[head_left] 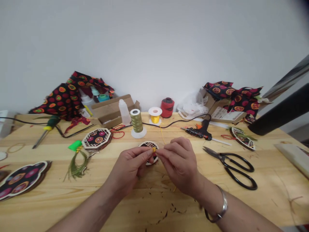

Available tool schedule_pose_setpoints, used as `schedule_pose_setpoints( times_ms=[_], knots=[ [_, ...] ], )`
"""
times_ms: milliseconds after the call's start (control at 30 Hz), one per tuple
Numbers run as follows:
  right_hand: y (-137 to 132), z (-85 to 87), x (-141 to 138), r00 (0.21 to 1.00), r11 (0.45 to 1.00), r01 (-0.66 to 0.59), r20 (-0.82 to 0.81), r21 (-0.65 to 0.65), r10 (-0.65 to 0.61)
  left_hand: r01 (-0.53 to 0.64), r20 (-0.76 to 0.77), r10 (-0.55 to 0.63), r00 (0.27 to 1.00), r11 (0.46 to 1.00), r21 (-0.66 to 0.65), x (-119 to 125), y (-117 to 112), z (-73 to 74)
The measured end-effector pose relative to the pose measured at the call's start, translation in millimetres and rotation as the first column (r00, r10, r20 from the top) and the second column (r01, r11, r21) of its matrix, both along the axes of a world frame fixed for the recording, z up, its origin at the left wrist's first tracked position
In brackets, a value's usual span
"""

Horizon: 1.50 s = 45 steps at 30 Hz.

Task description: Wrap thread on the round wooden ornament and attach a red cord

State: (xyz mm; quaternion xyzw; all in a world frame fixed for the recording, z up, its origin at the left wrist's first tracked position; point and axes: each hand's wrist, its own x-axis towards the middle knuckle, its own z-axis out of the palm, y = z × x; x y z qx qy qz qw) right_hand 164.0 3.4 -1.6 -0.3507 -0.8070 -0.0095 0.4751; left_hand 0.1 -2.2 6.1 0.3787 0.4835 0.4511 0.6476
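My left hand [130, 167] and my right hand [180, 164] meet over the middle of the wooden table [154, 206]. Both pinch a thin yellow cord [154, 149] at a knot. The cord runs back to a small yellow spool [155, 115]. Just behind my fingertips lies a small round ornament [149, 151] with a white lattice face over dark patterned fabric, partly hidden by my fingers. A silver bangle [220, 209] sits on my right wrist.
Black scissors [231, 164] and a black glue gun [200, 130] lie to the right. An olive thread cone [136, 122], a red spool [167, 107], a cardboard box [111, 111], patterned fabric [67, 93], lattice ornaments [96, 139] and a green tassel [77, 161] sit left and behind.
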Motion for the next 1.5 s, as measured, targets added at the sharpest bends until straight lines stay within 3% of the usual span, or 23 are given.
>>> schedule_pose_setpoints(
  times_ms=[800, 1300, 1500],
  knots=[
    [1.2, -3.2, 0.1, 0.998, 0.995, 0.015, 0.061, 0.098, -0.021, -0.006, -0.045, 0.008, 0.999, 0.999, 0.048, -0.8, 0.2, -1.9],
    [-6.1, 4.6, 4.6, 0.958, 0.974, 0.021, 0.273, 0.225, -0.084, 0.006, -0.324, 0.064, 0.944, 0.978, 0.208, -0.5, -2.1, 1.5],
    [-5.6, 2.5, 5.7, 0.960, 0.982, 0.016, 0.271, 0.188, -0.068, 0.021, -0.377, 0.072, 0.923, 0.971, 0.238, -1.5, -3.7, 2.3]
  ],
)
